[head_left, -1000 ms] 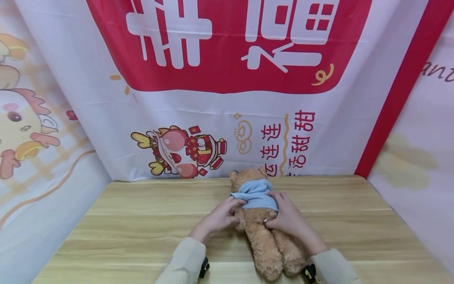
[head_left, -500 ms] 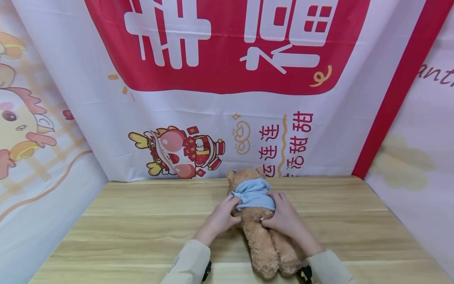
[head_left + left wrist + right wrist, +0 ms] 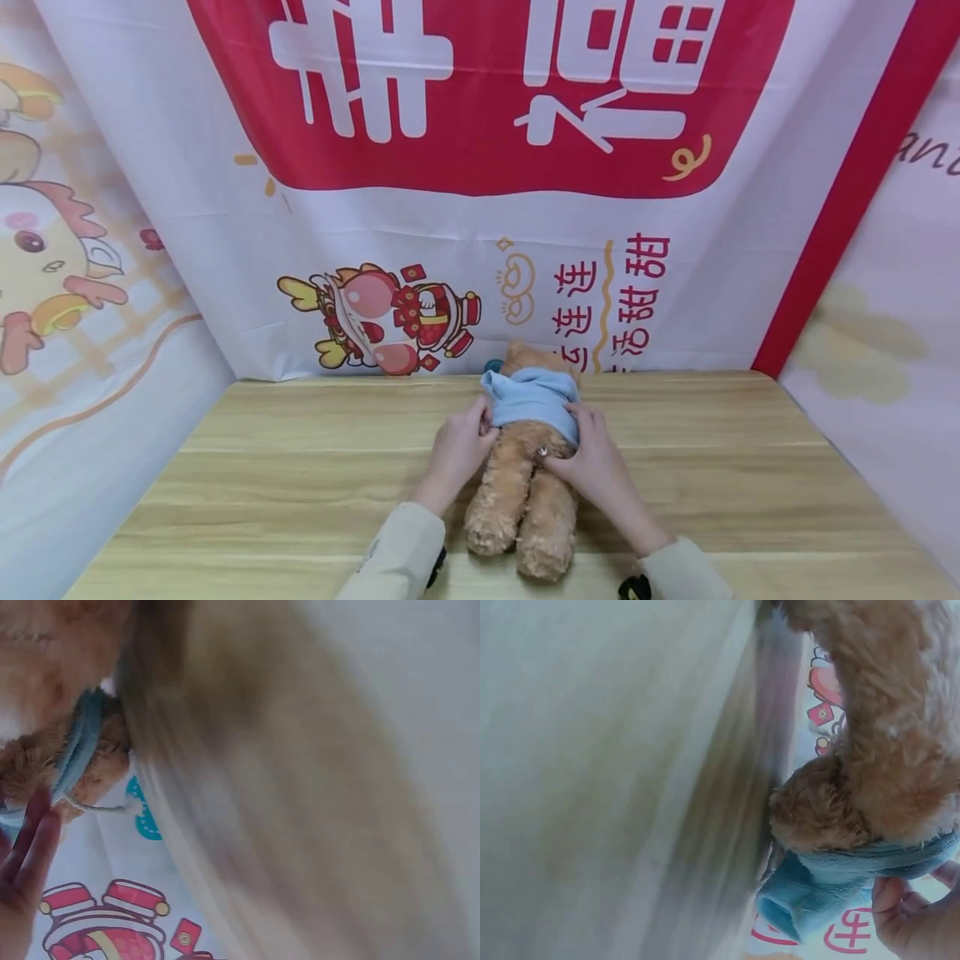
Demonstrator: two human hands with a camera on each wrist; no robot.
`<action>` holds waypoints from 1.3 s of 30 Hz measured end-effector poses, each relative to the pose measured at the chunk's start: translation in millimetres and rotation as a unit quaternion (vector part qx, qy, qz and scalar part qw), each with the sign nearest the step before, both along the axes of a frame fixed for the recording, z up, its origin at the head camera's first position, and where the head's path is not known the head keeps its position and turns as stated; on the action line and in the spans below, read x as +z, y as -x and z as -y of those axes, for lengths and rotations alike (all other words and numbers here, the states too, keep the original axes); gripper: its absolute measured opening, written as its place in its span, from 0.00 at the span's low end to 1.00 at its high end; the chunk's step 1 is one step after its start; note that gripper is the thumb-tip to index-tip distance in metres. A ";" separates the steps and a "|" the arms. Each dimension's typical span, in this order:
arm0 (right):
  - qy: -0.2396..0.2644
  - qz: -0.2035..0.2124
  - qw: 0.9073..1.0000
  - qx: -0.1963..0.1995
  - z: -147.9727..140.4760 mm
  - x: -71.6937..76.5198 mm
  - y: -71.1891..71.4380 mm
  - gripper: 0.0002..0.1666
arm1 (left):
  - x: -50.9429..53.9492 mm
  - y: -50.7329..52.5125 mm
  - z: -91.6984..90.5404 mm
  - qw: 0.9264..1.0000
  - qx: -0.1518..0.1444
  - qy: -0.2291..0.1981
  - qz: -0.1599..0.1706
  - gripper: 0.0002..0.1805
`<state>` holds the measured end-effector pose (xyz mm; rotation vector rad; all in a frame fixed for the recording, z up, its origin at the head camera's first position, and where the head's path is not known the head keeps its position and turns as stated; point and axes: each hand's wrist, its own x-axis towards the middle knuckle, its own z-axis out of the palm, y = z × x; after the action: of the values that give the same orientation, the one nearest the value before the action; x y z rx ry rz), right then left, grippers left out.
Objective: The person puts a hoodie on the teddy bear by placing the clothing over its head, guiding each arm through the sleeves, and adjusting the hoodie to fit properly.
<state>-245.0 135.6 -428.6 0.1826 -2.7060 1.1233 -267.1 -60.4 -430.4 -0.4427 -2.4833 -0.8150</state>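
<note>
Nearest, the bear (image 3: 517,446) points its legs (image 3: 497,504) toward me over the table (image 3: 300,500); my left hand (image 3: 459,446) and right hand (image 3: 596,462) clamp its sides, fingers curled against the shirt (image 3: 532,396). Matching grip should, I judge, keep it straight. Only the shirt encloses anything: the torso. Beyond, its head (image 3: 536,357) lies before the banner (image 3: 450,217).

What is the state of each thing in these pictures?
Teddy bear: held, legs toward the person
Light-blue top: worn by the bear, rumpled
Teal tag: beside the bear's head
Left hand: grips the bear's side
Right hand: grips the opposite side
Banner: hung, print sideways
</note>
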 end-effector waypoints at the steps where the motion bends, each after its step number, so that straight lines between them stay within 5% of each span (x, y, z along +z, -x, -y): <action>1: 0.005 -0.001 1.000 0.004 0.1 1.3 0.3 0.49 | -0.6 -0.3 1.4 1.000 0.002 0.021 -0.020 0.11; 7: 0.058 -0.007 0.997 0.048 -6.6 11.3 3.2 0.40 | -5.1 -0.6 11.0 0.989 -0.013 0.080 -0.120 0.14; 14: 0.058 -0.058 0.992 0.100 -13.7 15.6 5.6 0.16 | -3.5 -2.8 22.2 0.981 -0.034 0.113 -0.152 0.12; 20: 0.001 -0.155 0.983 0.103 -6.5 13.0 3.9 0.08 | 1.9 -6.3 27.6 0.978 -0.041 0.165 -0.120 0.13; 27: 0.048 -0.125 0.986 0.103 -4.3 14.4 2.9 0.02 | 6.3 -7.2 32.8 0.983 -0.059 0.164 -0.055 0.08; 35: 0.085 -0.083 0.985 0.126 -8.2 19.2 5.2 0.05 | 5.2 -7.2 28.9 0.988 -0.102 0.113 -0.028 0.03; 39: 0.072 -0.081 0.985 0.136 -8.1 21.9 5.5 0.06 | 3.4 -9.4 26.5 0.988 -0.087 0.121 -0.036 0.04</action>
<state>-250.5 143.7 -406.7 0.6085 -2.4964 1.3088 -257.7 -86.9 -427.1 -0.7699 -2.5101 -0.5498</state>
